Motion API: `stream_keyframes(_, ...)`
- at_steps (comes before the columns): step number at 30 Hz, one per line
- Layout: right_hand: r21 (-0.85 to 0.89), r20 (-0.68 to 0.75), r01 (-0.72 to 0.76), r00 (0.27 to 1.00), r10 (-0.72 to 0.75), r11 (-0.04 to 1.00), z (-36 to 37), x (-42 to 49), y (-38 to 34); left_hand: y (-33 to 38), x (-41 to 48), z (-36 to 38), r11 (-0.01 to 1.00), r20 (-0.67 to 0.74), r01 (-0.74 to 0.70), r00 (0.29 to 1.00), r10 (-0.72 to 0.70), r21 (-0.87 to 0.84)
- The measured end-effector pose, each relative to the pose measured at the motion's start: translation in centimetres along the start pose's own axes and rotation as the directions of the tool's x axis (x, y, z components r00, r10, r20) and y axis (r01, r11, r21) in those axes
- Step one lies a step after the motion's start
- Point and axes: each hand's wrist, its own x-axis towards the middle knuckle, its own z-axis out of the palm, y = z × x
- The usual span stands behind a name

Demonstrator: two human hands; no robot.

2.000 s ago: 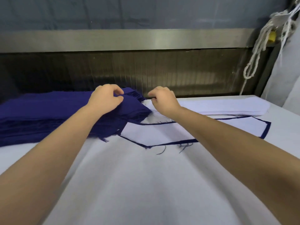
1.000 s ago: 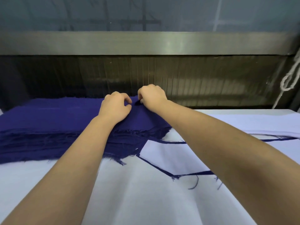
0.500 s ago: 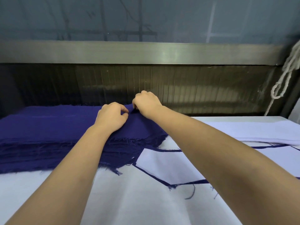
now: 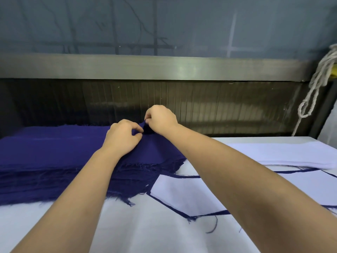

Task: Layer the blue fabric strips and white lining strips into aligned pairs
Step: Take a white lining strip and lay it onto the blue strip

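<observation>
no text, label, brand or number can be read here. the blue fabric stack (image 4: 54,161), the white lining stack (image 4: 282,156) and the table (image 4: 145,229) show plain, unmarked surfaces.

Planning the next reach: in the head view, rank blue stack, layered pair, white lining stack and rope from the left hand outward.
1. blue stack, under the left hand.
2. layered pair, front right.
3. white lining stack, farther right.
4. rope, hanging far right.
</observation>
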Motion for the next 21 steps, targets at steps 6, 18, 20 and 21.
stream_keyframes(6, 0.115, -0.143, -0.037, 0.988, 0.054, 0.993, 0.24, 0.3, -0.69, -0.41, 0.27, 0.42, 0.988, 0.061, 0.081, 0.994, -0.089, 0.132)
stream_keyframes(18, 0.52, -0.182, -0.07, 0.965, 0.19, 0.851, 0.56, -0.46, -0.34, -0.89, 0.24, -0.02, 0.942, -0.026, 0.272, 0.962, -0.272, 0.195)
stream_keyframes(20, 0.576, -0.181, -0.079, 0.958, 0.221, 0.814, 0.88, -0.61, -0.12, -0.89, 0.18, -0.07, 0.945, -0.034, 0.274, 0.962, -0.272, 0.181)
stream_keyframes(21, 0.597, -0.183, -0.087, 0.953, 0.241, 0.797, 0.97, -0.6, 0.06, -0.91, 0.19, -0.11, 0.947, -0.035, 0.272, 0.962, -0.27, 0.172)
